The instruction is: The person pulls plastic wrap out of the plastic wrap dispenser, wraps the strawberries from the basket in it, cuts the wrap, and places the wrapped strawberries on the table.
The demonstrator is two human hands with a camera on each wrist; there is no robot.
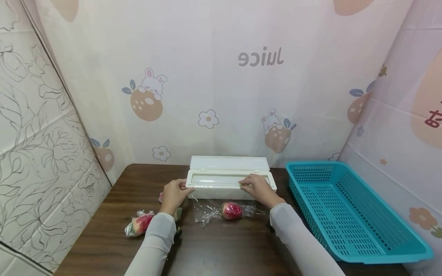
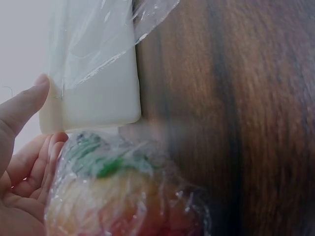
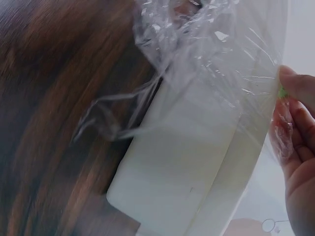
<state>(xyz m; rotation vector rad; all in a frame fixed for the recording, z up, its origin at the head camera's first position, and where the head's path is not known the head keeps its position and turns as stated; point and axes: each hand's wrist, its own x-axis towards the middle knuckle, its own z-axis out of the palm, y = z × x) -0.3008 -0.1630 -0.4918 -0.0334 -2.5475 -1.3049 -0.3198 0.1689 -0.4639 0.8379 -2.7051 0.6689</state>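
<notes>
A white cling film dispenser (image 1: 221, 192) stands near the table's back edge, its lid (image 1: 228, 163) raised. My left hand (image 1: 173, 194) grips its left front corner, thumb on the rim and fingers at the end. At the front rim, right of the middle, my right hand (image 1: 259, 189) pinches a small green slider (image 3: 282, 92), mostly hidden by fingers. Clear film (image 3: 211, 69) hangs over the dispenser's front. Just before it lies a red fruit (image 1: 232, 211) on crumpled film. A wrapped red-yellow fruit (image 2: 133, 201) is close below my left hand.
Another wrapped fruit (image 1: 141, 224) lies left of my left forearm. A turquoise plastic basket (image 1: 359, 211) takes up the table's right side. The brown wooden table (image 1: 224, 249) meets a patterned wall cloth (image 1: 214, 76) at the back.
</notes>
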